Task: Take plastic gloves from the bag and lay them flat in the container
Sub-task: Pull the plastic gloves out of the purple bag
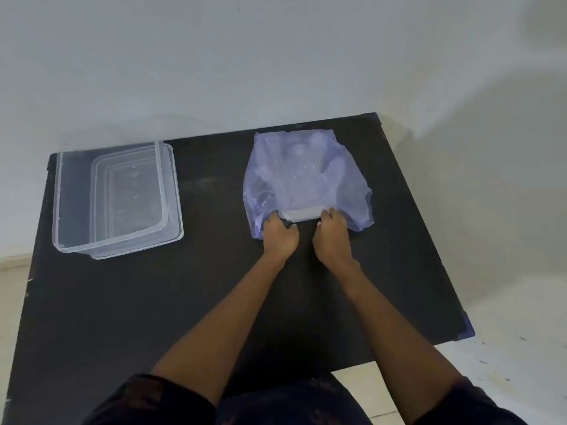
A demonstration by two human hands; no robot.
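Left hand (279,233) and right hand (332,233) both clenched on near edge of bag (306,176), container (116,197) well apart leftward.

We cannot make out separate gloves inside the bag (306,179): its bluish film shows only a pale blurred mass. At the bag's near edge, the fingertips of the left hand (280,234) and the right hand (333,237) curl out of sight around a whitish strip (302,214), and we cannot tell what that strip is. Far left of the bag, the container (76,194) is clear, so its walls and the lid (135,207) blend together.
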